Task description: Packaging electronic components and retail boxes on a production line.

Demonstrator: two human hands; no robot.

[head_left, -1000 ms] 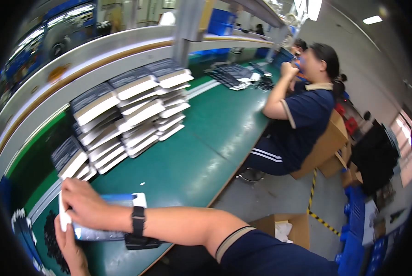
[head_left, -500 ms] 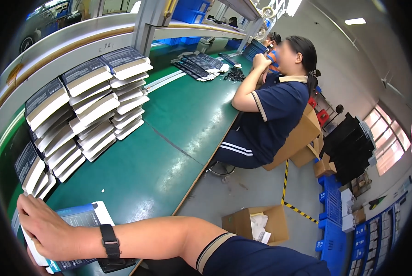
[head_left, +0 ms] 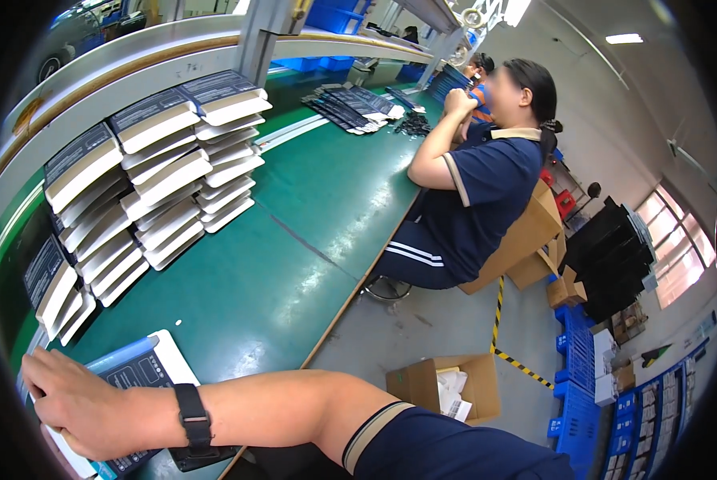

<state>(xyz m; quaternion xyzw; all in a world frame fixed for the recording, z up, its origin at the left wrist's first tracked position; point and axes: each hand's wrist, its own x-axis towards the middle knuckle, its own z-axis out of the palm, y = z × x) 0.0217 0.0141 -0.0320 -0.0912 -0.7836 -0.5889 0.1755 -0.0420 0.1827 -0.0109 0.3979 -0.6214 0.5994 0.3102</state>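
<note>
My right hand (head_left: 82,404), with a black band on its wrist, reaches in from the lower right. Its fingers are curled over the white edge of a flat dark-blue and white carton (head_left: 138,372) at the lower left. The carton's printed face and a white end flap show beside the hand; the hand and the picture's dark rim hide the rest. My left hand is not in view. Just beyond stand stacks of similar flat cartons (head_left: 166,172), their white flaps pointing toward me.
The green table (head_left: 294,240) runs away to the right. Another person (head_left: 486,176) sits at its edge, hands raised. Farther along lie dark folded cartons (head_left: 350,108) and small black parts (head_left: 413,124). An open cardboard box (head_left: 422,388) stands on the floor, near blue crates (head_left: 578,352).
The carton under my right hand has tilted a little, and more of its printed face shows. My right hand has shifted slightly downward, still gripping it. The view has moved slightly.
</note>
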